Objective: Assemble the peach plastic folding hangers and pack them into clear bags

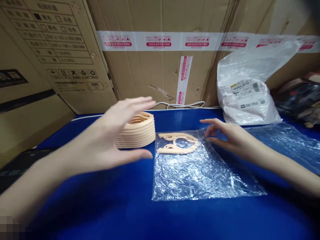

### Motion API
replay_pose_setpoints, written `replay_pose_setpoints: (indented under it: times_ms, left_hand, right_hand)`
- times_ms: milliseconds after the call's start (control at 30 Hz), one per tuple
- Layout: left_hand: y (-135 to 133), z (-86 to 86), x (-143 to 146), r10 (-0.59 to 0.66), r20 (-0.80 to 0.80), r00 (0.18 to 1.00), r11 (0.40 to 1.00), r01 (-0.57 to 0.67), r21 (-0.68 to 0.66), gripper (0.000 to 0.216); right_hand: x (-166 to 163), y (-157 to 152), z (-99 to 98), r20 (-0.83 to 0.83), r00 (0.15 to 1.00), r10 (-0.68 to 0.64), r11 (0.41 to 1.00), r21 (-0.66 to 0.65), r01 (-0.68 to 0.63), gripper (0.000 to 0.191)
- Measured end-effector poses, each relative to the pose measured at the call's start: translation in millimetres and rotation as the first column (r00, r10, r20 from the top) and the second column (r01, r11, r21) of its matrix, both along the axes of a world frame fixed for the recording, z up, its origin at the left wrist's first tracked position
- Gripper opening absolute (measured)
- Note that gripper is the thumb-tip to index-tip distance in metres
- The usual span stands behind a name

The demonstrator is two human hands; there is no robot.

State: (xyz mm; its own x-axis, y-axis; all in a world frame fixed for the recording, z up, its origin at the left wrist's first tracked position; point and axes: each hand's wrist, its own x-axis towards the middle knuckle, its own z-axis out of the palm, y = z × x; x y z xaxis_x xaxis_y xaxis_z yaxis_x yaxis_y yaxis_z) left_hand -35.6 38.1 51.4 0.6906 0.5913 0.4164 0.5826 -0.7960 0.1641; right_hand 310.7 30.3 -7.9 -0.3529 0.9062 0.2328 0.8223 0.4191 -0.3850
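Note:
My left hand (117, 131) hovers open above the blue table, fingers stretched and thumb apart, just in front of a stack of peach plastic curved pieces (140, 131). It holds nothing. One single peach piece (178, 142) lies on the far end of a flat clear plastic bag (197, 170). My right hand (226, 135) rests at the bag's upper right edge, fingers spread and touching the plastic film, empty.
Large cardboard boxes (160, 66) wall off the back and left. A white plastic bag with labels (246, 95) stands at the back right, more clear film (287, 143) beside it. A white cable (185, 105) runs along the boxes. A dark object (297, 100) sits far right.

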Motion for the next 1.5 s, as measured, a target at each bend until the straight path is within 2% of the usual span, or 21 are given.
replay_pose_setpoints:
  times_ms: [133, 200, 333, 433, 633, 833, 900, 1000, 1067, 1167, 1333, 1500]
  left_hand:
    - [20.2, 10.9, -27.5, 0.244, 0.025, 0.969, 0.963, -0.239, -0.127, 0.084]
    - [26.7, 11.8, -36.3, 0.304, -0.015, 0.952, 0.935, -0.301, -0.187, 0.077]
    - [37.9, 7.9, -48.9, 0.291, -0.062, 0.955, 0.908, -0.296, -0.296, 0.066]
    - [44.9, 3.6, -54.8, 0.288, -0.035, 0.957, 0.905, -0.284, -0.318, 0.066]
    - [38.6, 7.0, -47.9, 0.318, -0.050, 0.947, 0.892, -0.317, -0.321, 0.068]
    - [28.4, 11.7, -37.9, 0.370, 0.010, 0.929, 0.902, -0.357, -0.243, 0.064]
    - [26.0, 12.0, -34.8, 0.342, 0.070, 0.937, 0.926, -0.324, -0.193, 0.065]
    - [18.3, 10.8, -23.5, 0.193, 0.116, 0.974, 0.981, -0.192, -0.020, 0.059]
    - [9.5, 7.1, -10.8, 0.053, 0.113, 0.992, 0.995, -0.063, 0.082, 0.055]
    - [-7.0, -4.4, 11.1, -0.082, 0.103, 0.991, 0.991, 0.070, 0.110, 0.058]
    - [-25.8, -25.4, 32.8, -0.087, 0.016, 0.996, 0.981, 0.083, 0.174, 0.064]
    - [-23.8, -32.4, 32.2, -0.070, -0.032, 0.997, 0.986, 0.074, 0.151, 0.077]
  right_hand:
    - [0.5, -1.4, 5.7, 0.002, 1.000, -0.021, 0.996, 0.082, 0.021, 0.044]
    - [-0.3, -2.9, 7.8, -0.010, 1.000, -0.025, 0.994, 0.108, 0.026, 0.044]
    - [0.3, -4.5, 10.2, -0.024, 0.999, -0.032, 0.993, 0.116, 0.035, 0.043]
    - [1.5, -4.6, 10.7, -0.037, 0.999, -0.030, 0.992, 0.119, 0.034, 0.043]
    - [-1.4, -7.0, 13.0, -0.043, 0.998, -0.035, 0.994, 0.103, 0.039, 0.043]
    - [-3.1, -8.8, 16.7, -0.047, 0.998, -0.033, 0.992, 0.119, 0.039, 0.042]
    - [-3.7, -10.3, 17.5, -0.073, 0.997, -0.013, 0.988, 0.149, 0.024, 0.041]
    - [-10.0, -17.9, 19.9, -0.151, 0.988, 0.020, 0.988, 0.155, 0.003, 0.037]
    - [-18.7, -26.8, 22.5, -0.251, 0.967, 0.032, 0.997, 0.081, -0.012, 0.034]
    - [-34.7, -40.5, 25.8, -0.473, 0.881, 0.023, 0.994, -0.081, -0.070, 0.032]
    - [-47.0, -48.2, 25.4, -0.723, 0.689, -0.045, 0.915, -0.307, -0.263, 0.036]
    - [-43.9, -44.4, 20.4, -0.790, 0.602, -0.115, 0.855, -0.387, -0.345, 0.039]
